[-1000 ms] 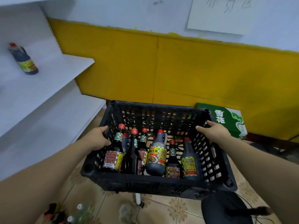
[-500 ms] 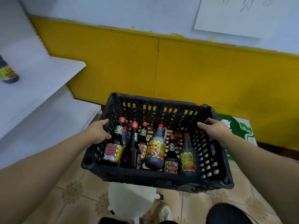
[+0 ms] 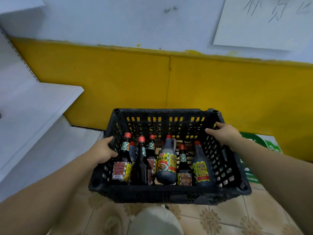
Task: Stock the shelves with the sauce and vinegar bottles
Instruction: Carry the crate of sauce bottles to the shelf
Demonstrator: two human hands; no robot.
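Across the upper half of the frame runs a broad yellow painted wall band [image 3: 220,85]. At the left edge, white flat shelf boards [image 3: 42,100] step down toward me. Lower centre, the black slotted plastic crate [image 3: 169,192] hangs between my arms above patterned beige floor tiles [image 3: 220,217] and a white rounded object [image 3: 155,221] I cannot identify. A green printed carton [image 3: 264,146] shows just past the crate's right wall. Inside the crate stand the dark red-capped sauce and vinegar bottles [image 3: 140,167], upright and crowded toward the near wall, a squat jug with a yellow label [image 3: 166,164] among them. My left grip [image 3: 103,150] curls round the crate's left rim; my right grip [image 3: 223,134] curls over the right rim.
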